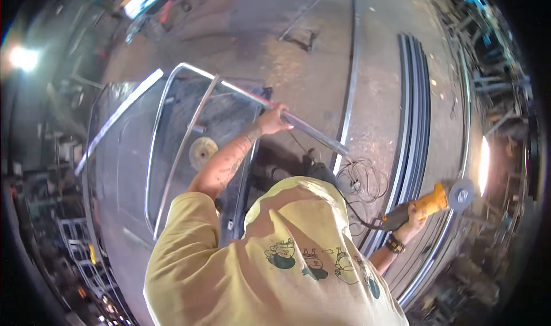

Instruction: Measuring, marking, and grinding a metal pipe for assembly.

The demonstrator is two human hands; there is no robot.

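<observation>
My left hand is wrapped round a shiny bent metal tube frame, gripping its long side. The frame rests partly over a metal work table, and its tube end reaches out past the table's right side. Out to the right, my right hand holds a yellow and black angle grinder by its body. The grinder's grey disc faces away from me, well apart from the frame. A round pale disc lies on the table near my left forearm.
A coiled cable lies on the floor between the table and the grinder. Several long dark bars lie side by side at right, with a long tube to their left. A flat silver bar lies along the table's left edge.
</observation>
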